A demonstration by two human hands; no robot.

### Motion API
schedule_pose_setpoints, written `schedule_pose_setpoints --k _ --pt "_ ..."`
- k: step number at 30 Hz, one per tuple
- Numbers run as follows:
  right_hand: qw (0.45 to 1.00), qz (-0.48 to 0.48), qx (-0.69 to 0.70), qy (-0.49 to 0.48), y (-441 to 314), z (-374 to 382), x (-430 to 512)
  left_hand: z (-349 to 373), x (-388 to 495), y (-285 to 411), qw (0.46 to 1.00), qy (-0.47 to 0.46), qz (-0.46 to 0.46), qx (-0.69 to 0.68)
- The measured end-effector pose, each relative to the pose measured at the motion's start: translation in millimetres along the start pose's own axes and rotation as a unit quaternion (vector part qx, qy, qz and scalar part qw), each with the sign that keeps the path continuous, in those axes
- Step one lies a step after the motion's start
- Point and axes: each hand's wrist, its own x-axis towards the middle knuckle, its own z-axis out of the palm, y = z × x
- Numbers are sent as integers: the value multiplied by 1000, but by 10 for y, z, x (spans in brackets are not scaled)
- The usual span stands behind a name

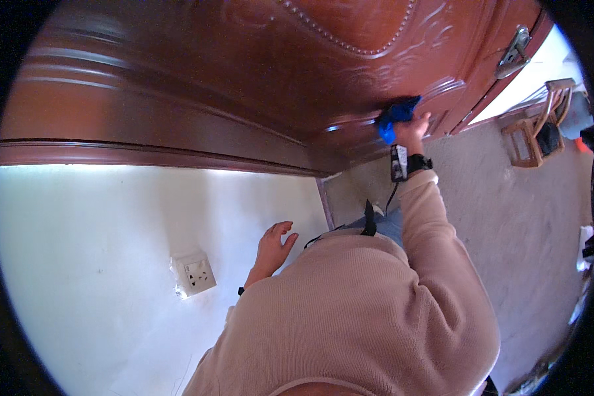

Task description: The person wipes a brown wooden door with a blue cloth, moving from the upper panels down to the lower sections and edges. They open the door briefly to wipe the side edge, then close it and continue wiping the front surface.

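My right hand [412,132] holds a blue cloth [398,116] against the lower part of a reddish-brown carved door [277,74]. A black wristband and a small dark device with a cord are on the right wrist. My left hand [275,247] hangs beside the white wall with its fingers apart and slightly curled, and nothing shows in it. The door's metal handle [515,54] is at the upper right, and an oval of beading is carved into the panel above the cloth.
A wall socket [199,276] sits on the white wall [128,213] at the left. On the grey floor [495,208] at the right stands a small wooden chair [529,143], with a pale bucket-like container [575,116] behind it. A dark door frame [178,161] runs above the wall.
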Motion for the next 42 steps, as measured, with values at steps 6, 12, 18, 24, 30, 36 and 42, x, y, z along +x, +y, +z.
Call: schedule_pose_setpoints --k 6,12,18,24,30,36,42 --pt "990 -108 -80 37 45 259 -61 4 67 -46 1000 21 18 -7" --pt "981 -112 -158 -35 964 412 -456 53 53 -94 999 22 4 -24" --pt "985 92 -144 0 1327 959 -1481 72 95 -99 999 15 -11 -37" --pt "983 175 -56 -22 827 1048 -1391 80 226 4 999 6 10 -31" --pt "998 41 2 -57 -236 676 -580 85 328 68 999 -18 36 -20" --pt "992 -66 -2 -107 -950 842 -321 79 499 241 997 -6 76 -14" --pt "963 -147 -49 -220 -1441 1120 -479 53 555 361 998 -29 58 -19"
